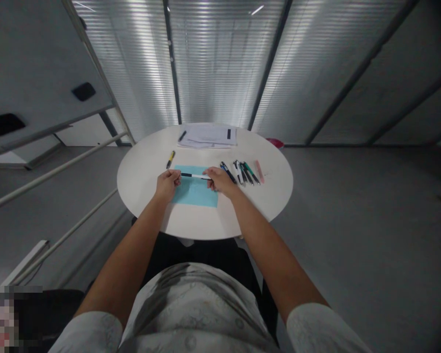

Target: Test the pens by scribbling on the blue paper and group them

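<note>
A black and white pen point(196, 176) is stretched between my two hands, roughly level above a light-blue sheet of paper point(194, 193). My left hand point(168, 184) pinches its dark end. The other end sits between the fingers of my right hand point(219, 179). Just right of that hand lie dark blue pens point(228, 172), then several white, black and green pens point(246, 172) side by side. Beyond my left hand rests a yellow and black pen or marker point(170, 159).
The round white table point(272, 196) carries a stack of papers point(208, 136) at its far side, with dark items on top. A pink strip point(259, 171) lies right of the pens. A white-framed board point(40, 63) stands at left; blinds point(213, 63) hang behind.
</note>
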`<control>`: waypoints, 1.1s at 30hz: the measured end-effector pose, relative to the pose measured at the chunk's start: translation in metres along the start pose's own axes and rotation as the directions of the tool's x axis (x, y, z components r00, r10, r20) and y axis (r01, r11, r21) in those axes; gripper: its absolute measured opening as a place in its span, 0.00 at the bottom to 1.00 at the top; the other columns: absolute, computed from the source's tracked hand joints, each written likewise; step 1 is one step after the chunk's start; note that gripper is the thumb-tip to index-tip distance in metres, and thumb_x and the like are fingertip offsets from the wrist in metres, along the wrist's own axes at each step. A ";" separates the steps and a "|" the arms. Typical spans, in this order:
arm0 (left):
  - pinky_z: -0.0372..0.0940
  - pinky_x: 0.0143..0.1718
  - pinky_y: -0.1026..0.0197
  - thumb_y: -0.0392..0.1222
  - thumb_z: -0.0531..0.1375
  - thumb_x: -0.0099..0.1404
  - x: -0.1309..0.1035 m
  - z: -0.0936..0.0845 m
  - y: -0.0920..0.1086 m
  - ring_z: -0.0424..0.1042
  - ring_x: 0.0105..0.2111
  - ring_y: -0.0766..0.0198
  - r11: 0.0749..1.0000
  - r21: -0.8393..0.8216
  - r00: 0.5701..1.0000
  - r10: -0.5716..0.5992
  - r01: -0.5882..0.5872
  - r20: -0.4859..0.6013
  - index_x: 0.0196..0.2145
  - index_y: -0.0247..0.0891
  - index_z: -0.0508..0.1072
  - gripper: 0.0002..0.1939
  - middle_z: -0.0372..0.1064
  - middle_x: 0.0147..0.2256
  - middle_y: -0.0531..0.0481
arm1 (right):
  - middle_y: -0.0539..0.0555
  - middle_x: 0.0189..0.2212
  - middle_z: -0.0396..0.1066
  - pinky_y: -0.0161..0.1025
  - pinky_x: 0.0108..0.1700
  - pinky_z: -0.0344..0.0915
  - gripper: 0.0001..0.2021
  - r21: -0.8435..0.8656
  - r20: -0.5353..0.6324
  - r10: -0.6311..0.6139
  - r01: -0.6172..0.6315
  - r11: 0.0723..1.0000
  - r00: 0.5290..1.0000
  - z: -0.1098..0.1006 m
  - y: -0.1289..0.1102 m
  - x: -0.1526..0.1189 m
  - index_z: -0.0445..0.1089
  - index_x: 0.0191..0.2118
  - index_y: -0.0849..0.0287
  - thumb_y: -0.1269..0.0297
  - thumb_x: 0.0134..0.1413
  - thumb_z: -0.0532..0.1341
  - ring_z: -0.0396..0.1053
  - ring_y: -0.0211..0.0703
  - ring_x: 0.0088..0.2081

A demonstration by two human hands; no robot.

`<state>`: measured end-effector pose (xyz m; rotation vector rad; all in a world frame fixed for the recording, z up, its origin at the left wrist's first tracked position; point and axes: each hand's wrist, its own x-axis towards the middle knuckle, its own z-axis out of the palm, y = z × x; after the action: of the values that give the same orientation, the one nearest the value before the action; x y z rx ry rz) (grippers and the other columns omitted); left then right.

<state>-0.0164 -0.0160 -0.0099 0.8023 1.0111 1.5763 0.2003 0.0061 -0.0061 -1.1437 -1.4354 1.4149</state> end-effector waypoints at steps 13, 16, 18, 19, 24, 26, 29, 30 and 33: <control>0.56 0.23 0.67 0.34 0.70 0.56 0.000 0.001 0.002 0.59 0.20 0.73 1.000 -0.031 0.999 0.002 -0.003 -0.032 0.26 0.35 0.72 0.09 0.64 0.20 0.54 | 0.46 0.21 0.69 0.29 0.20 0.51 0.05 -0.051 0.021 -0.055 0.056 0.997 0.998 0.002 -0.002 0.000 0.75 0.36 0.60 0.66 0.52 0.68 0.59 0.29 0.19; 0.56 0.23 0.67 0.37 0.69 0.55 0.000 0.001 0.004 0.60 0.20 0.72 0.998 -0.061 0.997 0.006 -0.011 -0.072 0.31 0.35 0.76 0.06 0.64 0.21 0.55 | 0.43 0.16 0.64 0.29 0.20 0.48 0.06 0.014 -0.040 -0.048 0.049 0.999 0.998 0.001 -0.005 -0.002 0.76 0.35 0.59 0.63 0.53 0.68 0.57 0.30 0.18; 0.56 0.22 0.66 0.38 0.68 0.54 0.002 0.000 0.002 0.60 0.20 0.72 0.998 -0.050 0.995 0.025 -0.030 -0.093 0.32 0.35 0.77 0.06 0.64 0.22 0.54 | 0.43 0.18 0.65 0.29 0.20 0.48 0.08 0.094 -0.083 -0.029 0.037 0.995 0.996 0.001 -0.008 -0.004 0.75 0.37 0.58 0.63 0.51 0.69 0.57 0.30 0.19; 0.56 0.22 0.66 0.39 0.67 0.54 0.003 -0.001 0.001 0.59 0.20 0.72 0.999 -0.024 0.994 0.046 -0.048 -0.096 0.32 0.35 0.77 0.06 0.65 0.23 0.54 | 0.43 0.19 0.65 0.29 0.20 0.47 0.08 0.130 -0.097 -0.021 0.034 0.991 0.995 0.001 -0.008 -0.004 0.75 0.37 0.58 0.63 0.50 0.69 0.58 0.30 0.19; 0.59 0.26 0.62 0.40 0.63 0.56 0.006 -0.005 -0.013 0.61 0.23 0.68 0.894 0.394 0.966 0.254 -0.214 -0.051 0.32 0.39 0.77 0.06 0.66 0.26 0.53 | 0.43 0.19 0.63 0.29 0.19 0.44 0.09 0.232 -0.114 0.005 0.022 0.973 0.993 -0.001 -0.006 -0.001 0.75 0.37 0.58 0.66 0.48 0.69 0.57 0.30 0.19; 0.65 0.33 0.58 0.39 0.62 0.59 0.005 -0.004 -0.017 0.65 0.27 0.64 0.716 0.633 0.942 0.328 -0.295 0.068 0.34 0.39 0.78 0.06 0.70 0.28 0.50 | 0.43 0.20 0.64 0.29 0.19 0.43 0.10 0.253 -0.106 -0.010 0.036 0.967 0.994 -0.002 -0.003 0.001 0.75 0.37 0.58 0.65 0.46 0.70 0.57 0.29 0.19; 0.67 0.48 0.51 0.37 0.60 0.61 -0.001 0.000 -0.018 0.72 0.39 0.55 0.351 0.844 0.903 0.294 -0.406 0.313 0.36 0.39 0.80 0.08 0.76 0.36 0.44 | 0.42 0.20 0.63 0.30 0.18 0.42 0.13 0.250 -0.098 -0.041 0.064 0.966 0.994 -0.001 -0.001 0.001 0.75 0.37 0.59 0.65 0.43 0.71 0.56 0.29 0.19; 0.66 0.52 0.50 0.37 0.60 0.62 -0.003 0.002 -0.018 0.73 0.43 0.52 0.249 0.873 0.899 0.254 -0.418 0.358 0.38 0.39 0.81 0.10 0.77 0.38 0.42 | 0.42 0.20 0.63 0.30 0.19 0.42 0.13 0.240 -0.100 -0.050 0.073 0.968 0.994 -0.001 -0.001 0.000 0.75 0.37 0.59 0.65 0.42 0.71 0.56 0.29 0.19; 0.64 0.55 0.45 0.37 0.58 0.65 -0.010 0.007 -0.016 0.73 0.50 0.46 0.064 0.930 0.921 0.177 -0.363 0.347 0.47 0.41 0.81 0.15 0.77 0.44 0.39 | 0.42 0.21 0.64 0.30 0.19 0.42 0.15 0.204 -0.120 -0.060 0.084 0.975 0.991 0.001 -0.003 -0.002 0.75 0.37 0.58 0.64 0.38 0.72 0.56 0.29 0.19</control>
<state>-0.0014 -0.0228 -0.0209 2.1508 1.9316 0.8252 0.1999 0.0042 -0.0031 -1.0115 -1.2068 1.3906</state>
